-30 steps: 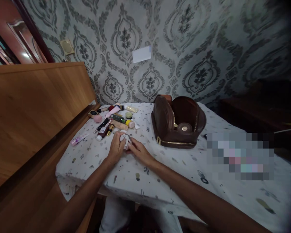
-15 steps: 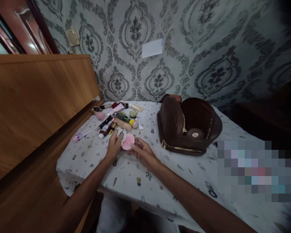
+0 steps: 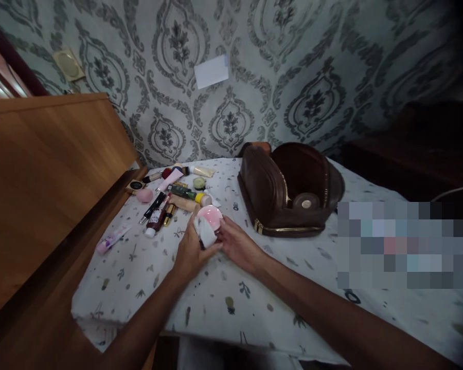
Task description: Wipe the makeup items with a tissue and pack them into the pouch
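Patterned wallpaper (image 3: 231, 123) rose beyond both hands, meeting the far edge of a table spread with a white printed cloth (image 3: 200, 303); a wooden panel (image 3: 54, 144) bounded the table on the left-hand side. Both hands were raised over the cloth, close together, well inside the table's near edge, where the fabric folded down beneath the forearms. The left hand (image 3: 191, 252) was curled about a crumpled white wipe (image 3: 206, 234), which lay against a round pink item (image 3: 211, 215); whether its fingers also gripped that item could not be told. The right hand (image 3: 237, 244) pinched the pink item by its right side, the fingertips partly hidden. Just beyond the hands, and to their left, lay a beige tube (image 3: 182, 203), a green tube (image 3: 182, 191) and a dark red bottle (image 3: 158, 216), limiting space on that side. Farther left, a purple-and-white tube (image 3: 111, 239) rested near the table's left edge. To the right of the right hand, across a strip of printed cloth, stood an unzipped brown bag (image 3: 259, 187), apart from the fingers; a broader stretch of cloth extended nearer than the bag, crossed by the right forearm.
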A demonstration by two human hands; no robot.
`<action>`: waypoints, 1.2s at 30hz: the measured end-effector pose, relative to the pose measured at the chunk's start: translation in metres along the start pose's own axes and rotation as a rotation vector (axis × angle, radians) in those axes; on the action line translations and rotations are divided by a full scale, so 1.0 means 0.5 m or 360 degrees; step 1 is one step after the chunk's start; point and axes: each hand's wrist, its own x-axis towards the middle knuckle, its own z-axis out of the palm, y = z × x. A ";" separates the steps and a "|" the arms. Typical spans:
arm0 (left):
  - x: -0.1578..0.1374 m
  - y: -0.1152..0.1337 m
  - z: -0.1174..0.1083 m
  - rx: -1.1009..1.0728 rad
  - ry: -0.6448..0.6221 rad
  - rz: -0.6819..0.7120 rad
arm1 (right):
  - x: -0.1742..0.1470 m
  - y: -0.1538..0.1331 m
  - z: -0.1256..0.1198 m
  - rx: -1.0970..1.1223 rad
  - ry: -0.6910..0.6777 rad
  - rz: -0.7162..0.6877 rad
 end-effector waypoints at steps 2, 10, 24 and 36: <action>-0.001 -0.006 0.003 0.0043 0.0012 -0.0040 | 0.000 -0.001 0.000 0.0014 0.0005 0.0030; -0.013 -0.016 0.008 0.0167 0.0012 0.0056 | -0.002 -0.003 -0.002 -0.0016 0.0026 0.0074; -0.008 0.003 0.012 0.0631 0.0104 0.0638 | -0.004 0.027 -0.012 -0.0317 -0.0114 0.0037; 0.036 0.032 -0.020 0.0244 0.0181 0.0363 | -0.019 0.014 0.002 -0.0539 -0.0141 0.0029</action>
